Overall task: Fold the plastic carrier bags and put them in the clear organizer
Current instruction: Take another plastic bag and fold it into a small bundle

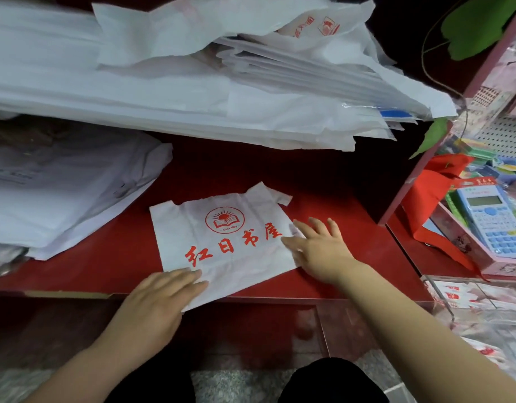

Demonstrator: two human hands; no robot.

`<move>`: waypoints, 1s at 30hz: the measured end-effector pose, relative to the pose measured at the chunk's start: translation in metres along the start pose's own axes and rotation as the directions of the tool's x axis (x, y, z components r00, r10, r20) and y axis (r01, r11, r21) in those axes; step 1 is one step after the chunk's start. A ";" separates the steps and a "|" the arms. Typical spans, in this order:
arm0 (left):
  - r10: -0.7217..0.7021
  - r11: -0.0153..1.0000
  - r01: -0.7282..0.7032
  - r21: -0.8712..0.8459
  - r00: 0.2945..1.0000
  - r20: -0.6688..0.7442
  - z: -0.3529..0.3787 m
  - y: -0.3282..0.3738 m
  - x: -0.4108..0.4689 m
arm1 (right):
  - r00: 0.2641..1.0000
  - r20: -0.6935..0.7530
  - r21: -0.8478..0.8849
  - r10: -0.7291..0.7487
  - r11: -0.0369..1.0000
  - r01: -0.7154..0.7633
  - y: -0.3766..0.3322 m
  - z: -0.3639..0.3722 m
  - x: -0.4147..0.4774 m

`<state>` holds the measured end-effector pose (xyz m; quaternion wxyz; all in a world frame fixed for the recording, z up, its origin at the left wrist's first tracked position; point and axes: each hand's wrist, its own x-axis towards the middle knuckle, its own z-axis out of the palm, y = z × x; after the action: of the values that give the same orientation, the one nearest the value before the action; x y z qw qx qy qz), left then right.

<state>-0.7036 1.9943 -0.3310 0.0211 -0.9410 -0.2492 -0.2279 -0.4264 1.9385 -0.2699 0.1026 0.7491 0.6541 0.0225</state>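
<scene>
Hands flat, fingers spread, both pressing on one white plastic carrier bag (222,245) printed with a red circular book logo and red characters. That bag lies flat on the red worktop (338,205), its near corner overhanging the front edge, its handles pointing away from the person. Left hand (160,301) rests palm down on the bag's near left corner; right hand (318,248) rests palm down on its right edge, partly on the worktop. Neither hand grips anything. A tall stack of white plastic bags (192,91) occupies the far side of the worktop, and a second, lower heap of pale bags (61,187) sits at the left. Clear plastic organizer (466,298) stands at the lower right, apparently holding folded bags, though glare blurs the contents. A blue calculator (492,219) lies on the shelf at right.
</scene>
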 end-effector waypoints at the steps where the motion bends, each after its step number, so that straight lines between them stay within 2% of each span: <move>1: 0.002 1.000 -0.003 -0.013 0.999 -0.043 0.002 0.003 0.001 | 0.999 -0.029 -0.037 0.034 0.999 -0.035 -0.002 0.001 0.007; 2: 0.004 1.000 -0.006 -0.027 0.997 -0.073 0.005 0.006 0.004 | 0.988 -0.141 -0.060 0.068 0.995 -0.077 -0.006 0.004 0.012; 3: 0.004 1.000 -0.007 -0.030 0.994 -0.108 0.008 0.011 0.007 | 0.940 -0.323 -0.063 0.111 0.988 -0.138 -0.010 0.004 0.014; 4: 0.008 1.000 -0.012 -0.026 0.990 -0.143 0.013 0.016 0.010 | 0.862 -0.484 0.003 0.152 0.985 -0.172 -0.014 0.006 0.013; 6: -0.015 1.000 0.010 -0.029 0.982 -0.187 0.017 0.030 0.017 | 0.719 -0.671 0.188 0.180 0.980 -0.071 -0.022 0.010 0.003; 7: -0.032 0.999 0.026 -0.034 0.980 -0.194 0.018 0.037 0.021 | 0.703 -0.695 0.240 0.151 0.970 0.029 -0.029 0.016 -0.007; 9: -0.058 0.998 0.049 -0.047 0.977 -0.207 0.021 0.051 0.028 | 0.693 -0.718 0.322 0.072 0.916 0.239 -0.046 0.029 -0.030; 12: -0.102 0.992 0.081 -0.100 0.970 -0.223 0.026 0.070 0.039 | 0.777 -0.626 0.379 -0.071 0.843 0.382 -0.059 0.052 -0.060; 14: -0.128 0.983 0.094 -0.156 0.966 -0.223 0.027 0.084 0.046 | 0.795 -0.598 0.384 -0.102 0.834 0.396 -0.054 0.067 -0.066; 16: -0.097 0.983 0.060 -0.173 0.972 -0.213 0.026 0.098 0.048 | 0.778 -0.625 0.407 -0.062 0.825 0.392 -0.043 0.076 -0.067; 19: -0.036 0.989 0.001 -0.146 0.972 -0.232 0.026 0.104 0.046 | 0.749 -0.662 0.494 0.021 0.764 0.415 -0.022 0.082 -0.069; 22: -0.039 0.996 0.017 -0.084 0.964 -0.264 0.021 0.086 0.043 | 0.757 -0.650 0.556 0.070 0.723 0.410 -0.003 0.081 -0.077; 26: -0.123 0.991 0.131 0.028 0.971 -0.206 0.001 0.043 0.037 | 0.797 -0.593 0.628 0.115 0.686 0.368 0.015 0.079 -0.086; 30: -0.255 0.954 0.282 0.105 0.943 -0.213 -0.033 0.009 0.034 | 0.790 -0.588 0.651 0.173 0.680 0.336 0.021 0.082 -0.085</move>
<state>-0.6869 1.9974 -0.2859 0.0775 -0.8673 -0.3869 -0.3035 -0.4048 1.8421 -0.3376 -0.4178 0.6457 0.6391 -0.0053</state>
